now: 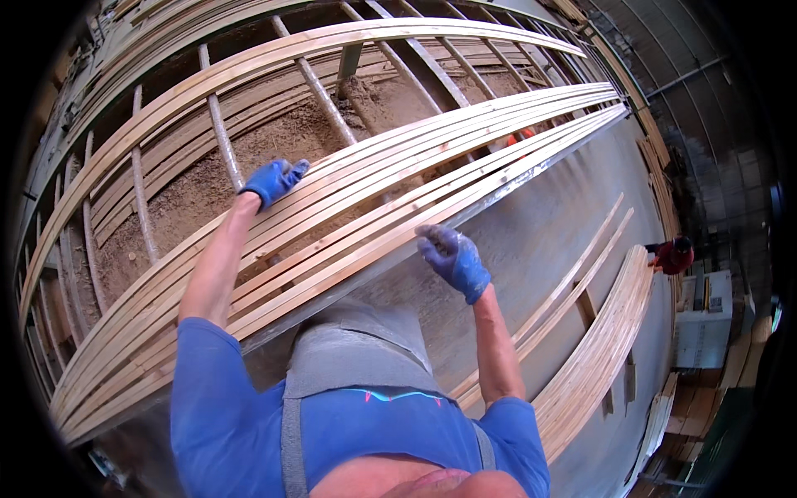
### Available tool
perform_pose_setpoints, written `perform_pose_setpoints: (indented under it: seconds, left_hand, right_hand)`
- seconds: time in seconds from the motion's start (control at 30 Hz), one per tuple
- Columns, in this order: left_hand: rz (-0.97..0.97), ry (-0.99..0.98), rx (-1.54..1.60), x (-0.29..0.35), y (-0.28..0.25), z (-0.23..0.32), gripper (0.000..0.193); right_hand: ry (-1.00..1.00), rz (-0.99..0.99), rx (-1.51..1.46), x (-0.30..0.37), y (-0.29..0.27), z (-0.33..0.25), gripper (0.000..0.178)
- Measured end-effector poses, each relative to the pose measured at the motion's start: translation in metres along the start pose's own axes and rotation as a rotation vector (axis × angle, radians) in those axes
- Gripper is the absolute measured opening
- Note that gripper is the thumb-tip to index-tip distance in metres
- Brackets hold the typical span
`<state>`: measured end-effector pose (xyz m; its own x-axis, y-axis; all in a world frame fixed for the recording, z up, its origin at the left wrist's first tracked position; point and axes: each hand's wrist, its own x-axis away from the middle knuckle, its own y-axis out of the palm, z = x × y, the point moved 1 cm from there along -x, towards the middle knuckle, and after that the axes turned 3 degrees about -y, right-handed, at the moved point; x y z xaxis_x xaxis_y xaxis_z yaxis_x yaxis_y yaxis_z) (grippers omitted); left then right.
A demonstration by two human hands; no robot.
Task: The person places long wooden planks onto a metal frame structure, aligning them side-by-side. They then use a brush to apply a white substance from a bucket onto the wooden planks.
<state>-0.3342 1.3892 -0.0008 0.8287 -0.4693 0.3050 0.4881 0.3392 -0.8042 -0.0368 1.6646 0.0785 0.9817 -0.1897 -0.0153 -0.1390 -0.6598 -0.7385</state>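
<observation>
Long pale wooden boards [365,178] lie side by side in front of me across a metal frame, with a gap between two groups of them. My left hand [278,183], in a blue glove, reaches over to the far edge of the boards. Its fingers are curled at the outermost board there. On the near side, my right hand [455,261], also blue-gloved, is beside the edge of the nearest board [365,261]. Its fingers are loosely bent and apart, with nothing visible between them. Whether the fingertips touch that board I cannot tell.
Round metal bars [324,100] cross the frame over sawdust-covered ground. Another board [332,37] spans them farther off. To my right, a stack of boards [602,357] rests near the floor, with loose strips [573,290] beside it. A person in dark red [674,256] stands beyond, near a pale cabinet [701,324].
</observation>
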Motion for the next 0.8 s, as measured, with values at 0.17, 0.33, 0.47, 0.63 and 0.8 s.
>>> perform_pose_setpoints:
  seconds: [0.17, 0.33, 0.47, 0.63, 0.8]
  left_hand:
    - [0.038, 0.007, -0.11, 0.029, 0.039, 0.054, 0.064]
    - [0.184, -0.082, -0.121, 0.029, 0.063, 0.048, 0.06]
    - [0.139, -0.226, -0.097, 0.025, 0.062, 0.053, 0.054]
    - [0.37, -0.157, -0.167, 0.032, 0.068, 0.06, 0.054]
    - [0.395, -0.056, -0.271, 0.051, 0.077, 0.092, 0.094]
  right_hand:
    - [-0.013, -0.017, -0.071, -0.052, -0.056, 0.06, 0.027]
    - [-0.152, -0.17, -0.113, -0.124, -0.102, 0.123, 0.023]
    - [-0.24, -0.32, -0.133, -0.213, -0.118, 0.144, 0.031]
    - [-0.479, -0.76, 0.122, -0.316, -0.051, 0.121, 0.064]
    - [-0.303, -1.417, 0.072, -0.383, 0.041, 0.19, 0.057]
